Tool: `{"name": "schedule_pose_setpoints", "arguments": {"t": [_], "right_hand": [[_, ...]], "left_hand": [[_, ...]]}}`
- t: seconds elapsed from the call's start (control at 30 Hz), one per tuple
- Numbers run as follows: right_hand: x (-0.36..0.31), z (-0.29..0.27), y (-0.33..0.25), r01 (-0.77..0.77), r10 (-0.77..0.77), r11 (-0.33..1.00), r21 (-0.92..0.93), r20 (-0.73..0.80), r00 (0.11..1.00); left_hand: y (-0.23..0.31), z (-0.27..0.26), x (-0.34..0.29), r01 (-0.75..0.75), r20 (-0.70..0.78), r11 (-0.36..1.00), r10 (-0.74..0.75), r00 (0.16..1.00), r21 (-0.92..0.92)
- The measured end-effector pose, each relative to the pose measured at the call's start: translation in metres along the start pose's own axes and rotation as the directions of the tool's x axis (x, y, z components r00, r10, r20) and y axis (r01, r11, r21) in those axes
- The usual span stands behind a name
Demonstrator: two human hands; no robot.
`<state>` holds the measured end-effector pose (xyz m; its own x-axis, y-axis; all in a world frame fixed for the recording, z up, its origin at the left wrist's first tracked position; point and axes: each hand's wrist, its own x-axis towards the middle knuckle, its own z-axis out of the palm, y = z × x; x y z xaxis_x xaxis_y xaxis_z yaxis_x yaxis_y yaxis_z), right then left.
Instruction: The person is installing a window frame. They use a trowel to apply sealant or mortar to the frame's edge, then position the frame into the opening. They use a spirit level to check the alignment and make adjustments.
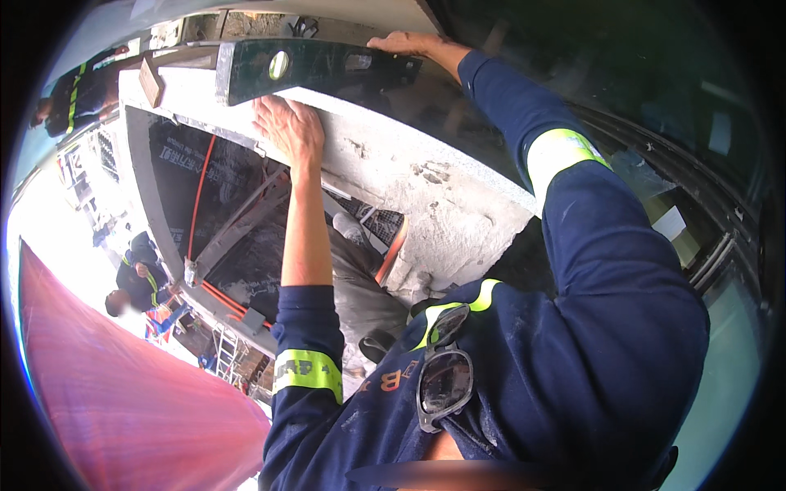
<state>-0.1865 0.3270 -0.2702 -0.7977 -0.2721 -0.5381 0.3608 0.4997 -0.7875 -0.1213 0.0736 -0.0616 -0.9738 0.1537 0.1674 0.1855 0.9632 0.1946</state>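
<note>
A long dark spirit level with a pale round vial lies along the top of a rough white plastered ledge. My left hand rests flat on the white surface below the level, fingers spread, with its fingertips by the lower edge. At the level's farther right part is my right hand. Its fingers reach over the upper edge and a fingertip shows against the near face; the far side of its grip is hidden. A small brown block leans at the ledge's left corner.
Dark boards with an orange cable stand below on the left. A pink sheet fills the lower left. Two other people work lower down, one near a ladder. Dark glass borders the right. Sunglasses hang at my chest.
</note>
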Motion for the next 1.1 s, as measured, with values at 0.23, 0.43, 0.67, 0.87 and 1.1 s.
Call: {"name": "schedule_pose_setpoints", "arguments": {"t": [0.23,0.43,0.67,0.87,1.1], "right_hand": [[-0.012,0.001,0.006,0.018,-0.017,1.0,0.025,-0.029,0.999],[0.006,-0.006,0.004,-0.006,0.001,0.998,0.066,0.065,0.998],[0.003,-0.007,0.005,-0.006,0.005,1.0,0.012,0.026,1.0],[-0.006,-0.01,0.001,-0.055,0.054,0.998,-0.039,-0.016,0.998],[0.05,0.0,0.036,-0.069,0.065,0.997,0.047,0.083,0.994]], "left_hand": [[-0.001,0.001,0.003,0.094,0.028,0.994,-0.093,0.995,-0.053],[0.006,-0.002,0.004,0.097,0.023,0.995,-0.096,0.995,-0.03],[0.007,-0.002,0.002,0.096,-0.002,0.992,-0.096,0.995,-0.085],[0.008,0.001,0.0,0.053,-0.09,0.994,-0.062,0.994,-0.099],[0.005,0.001,0.0,0.1,-0.051,0.99,-0.106,0.993,-0.099]]}}
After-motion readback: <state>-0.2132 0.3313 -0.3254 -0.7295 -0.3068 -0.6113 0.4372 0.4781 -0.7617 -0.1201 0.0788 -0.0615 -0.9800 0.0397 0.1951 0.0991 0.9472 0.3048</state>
